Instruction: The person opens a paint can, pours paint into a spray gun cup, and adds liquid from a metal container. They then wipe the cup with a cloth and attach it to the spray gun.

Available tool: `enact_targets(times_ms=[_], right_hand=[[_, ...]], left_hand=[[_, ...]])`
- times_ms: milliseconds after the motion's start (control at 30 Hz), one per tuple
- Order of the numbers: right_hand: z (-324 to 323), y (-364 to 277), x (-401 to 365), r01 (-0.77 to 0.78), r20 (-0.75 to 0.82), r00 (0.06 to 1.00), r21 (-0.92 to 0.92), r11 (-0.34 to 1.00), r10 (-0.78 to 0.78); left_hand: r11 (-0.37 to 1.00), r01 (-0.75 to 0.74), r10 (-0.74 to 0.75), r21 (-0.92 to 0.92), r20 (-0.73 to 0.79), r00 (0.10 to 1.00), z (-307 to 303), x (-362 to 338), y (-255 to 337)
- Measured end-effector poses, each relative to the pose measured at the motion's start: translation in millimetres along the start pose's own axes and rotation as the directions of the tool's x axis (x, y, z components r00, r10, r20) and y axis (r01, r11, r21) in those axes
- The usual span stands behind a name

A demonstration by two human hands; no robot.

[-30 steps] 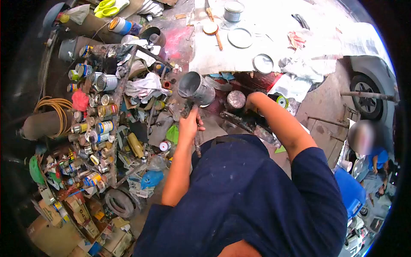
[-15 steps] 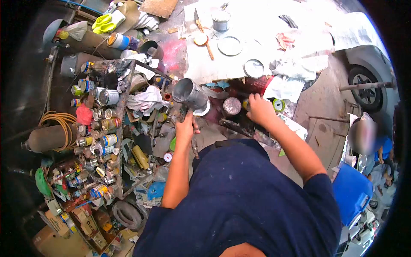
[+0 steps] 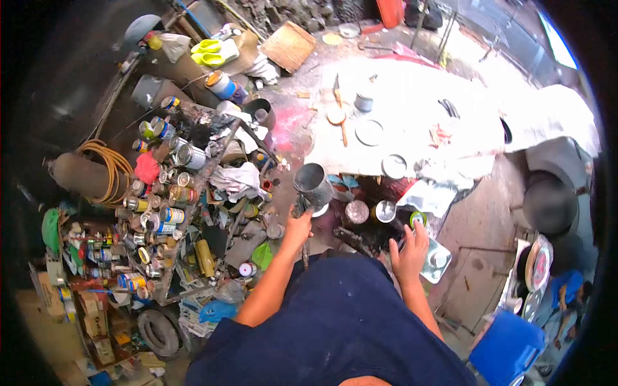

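Observation:
My left hand (image 3: 298, 226) grips the handle of a spray gun whose grey metal cup (image 3: 313, 183) stands upright above my fist. My right hand (image 3: 411, 250) hovers with spread fingers over a dark crate of paint cans below the table's front edge. It is closest to an open silver can (image 3: 385, 210) and a small can with a green and yellow label (image 3: 418, 218). A lidded can (image 3: 356, 211) sits between the two hands. I cannot tell whether the right hand touches anything.
A white-covered table (image 3: 412, 122) ahead carries a small can (image 3: 364, 101), round lids (image 3: 393, 166) and rags. Cluttered shelves of several paint cans (image 3: 168, 193) fill the left, with a coiled orange hose (image 3: 103, 161) on a cylinder. A blue stool (image 3: 505, 347) stands at lower right.
My right hand has drawn back from the cans and opened. The view has lifted and pulled away, showing more of the table and floor beyond. The left hand still holds the spray gun.

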State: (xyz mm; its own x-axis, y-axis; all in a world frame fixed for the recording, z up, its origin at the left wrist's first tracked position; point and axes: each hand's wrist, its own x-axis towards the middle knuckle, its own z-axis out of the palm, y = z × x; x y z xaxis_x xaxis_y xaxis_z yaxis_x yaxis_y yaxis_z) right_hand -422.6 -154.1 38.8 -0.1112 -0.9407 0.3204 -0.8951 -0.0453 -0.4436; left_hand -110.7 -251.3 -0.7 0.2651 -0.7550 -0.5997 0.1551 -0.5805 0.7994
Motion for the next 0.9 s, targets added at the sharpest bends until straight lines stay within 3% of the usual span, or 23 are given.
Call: enact_targets(times_ms=[133, 233, 333, 500, 600, 733, 800, 900], right_hand=[[4.9, -5.6, 2.0, 0.037, 0.018, 0.999, -0.114, 0.993, -0.036], [8.1, -4.5, 1.2, 0.016, 0.033, 0.999, -0.127, 0.992, -0.012], [6.1, -7.1, 3.9, 0.017, 0.038, 0.999, -0.125, 0.992, -0.012], [7.6, -8.4, 6.3, 0.047, -0.004, 0.999, -0.039, 0.998, -0.047], [5.8, -7.9, 18.6, 0.075, -0.045, 0.996, 0.091, 0.993, -0.071], [23.3, -21.3, 121.1, 0.158, -0.073, 0.986, 0.188, 0.969, -0.147], [50.8, -17.9, 196.4, 0.324, -0.187, 0.934, 0.093, 0.941, -0.303], [83.3, -22.2, 300.8, 0.372, -0.079, 0.924, -0.036, 0.928, -0.373]], left_hand=[[0.990, -0.079, 0.076, 0.114, 0.035, 0.997, 1.1, 2.6, 3.2], [0.999, -0.037, 0.037, -0.019, 0.036, 0.999, -0.9, 1.5, -3.6], [0.996, -0.080, 0.079, 0.039, 0.048, 0.996, -1.2, -3.5, -0.5], [0.994, -0.045, 0.043, 0.103, 0.025, 0.999, -1.1, -9.1, 4.1], [0.993, -0.093, 0.086, 0.067, 0.101, 0.991, -3.6, 3.9, -3.7], [0.959, -0.128, 0.121, 0.255, 0.043, 0.992, -2.1, -2.5, 0.7], [0.943, -0.170, 0.172, 0.287, 0.019, 0.985, -2.2, 6.3, -6.5], [0.939, -0.110, 0.086, 0.326, 0.085, 0.993, -8.7, 5.7, -2.2]])
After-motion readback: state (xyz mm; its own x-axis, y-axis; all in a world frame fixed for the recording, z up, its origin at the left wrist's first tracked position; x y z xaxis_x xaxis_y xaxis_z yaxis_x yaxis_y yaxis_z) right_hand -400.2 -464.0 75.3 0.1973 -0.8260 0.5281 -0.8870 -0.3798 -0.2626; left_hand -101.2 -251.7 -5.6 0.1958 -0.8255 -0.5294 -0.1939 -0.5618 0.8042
